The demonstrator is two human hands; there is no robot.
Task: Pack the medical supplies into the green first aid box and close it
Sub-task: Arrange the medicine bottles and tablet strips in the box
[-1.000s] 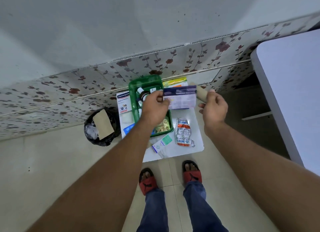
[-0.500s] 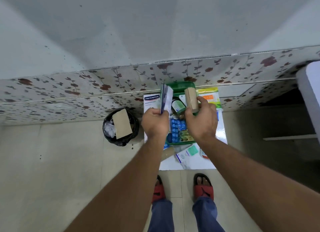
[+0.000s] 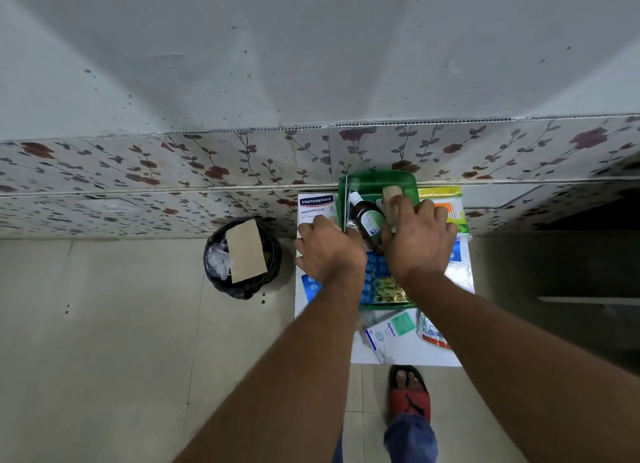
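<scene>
Both hands over green first aid box, frame centre.
Left hand pinching thin card upright at box edge; right hand gripping tan bandage roll.

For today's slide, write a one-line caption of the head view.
Both hands, left and right, reach into the open green first aid box, the right gripping a beige bandage roll.
</scene>
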